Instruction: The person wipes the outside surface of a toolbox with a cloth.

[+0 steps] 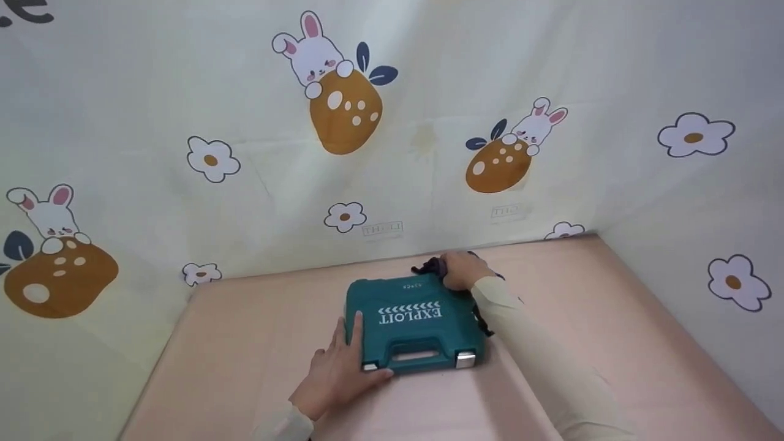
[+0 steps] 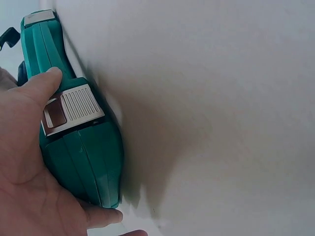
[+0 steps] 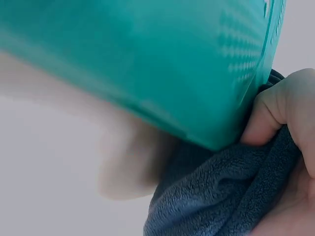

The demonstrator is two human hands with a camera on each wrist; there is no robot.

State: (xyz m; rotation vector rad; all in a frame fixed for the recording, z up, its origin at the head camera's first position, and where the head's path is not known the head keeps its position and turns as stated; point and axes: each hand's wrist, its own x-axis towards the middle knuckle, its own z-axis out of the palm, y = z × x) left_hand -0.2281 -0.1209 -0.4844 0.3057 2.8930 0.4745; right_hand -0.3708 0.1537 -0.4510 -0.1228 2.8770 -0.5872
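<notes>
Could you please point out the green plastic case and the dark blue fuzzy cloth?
Green plastic case [image 1: 416, 330], head view, on its upper face.
Dark blue fuzzy cloth [image 3: 214, 194], right wrist view, on its bunched folds.

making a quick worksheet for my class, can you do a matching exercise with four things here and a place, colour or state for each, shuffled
1. case
2. cloth
3. latches
4. left hand

A. silver-coloured
B. at the near left corner of the case
C. gripped by the right hand
D. green with white lettering

Pairs: 1-D, 2-C, 3-A, 4-B
</notes>
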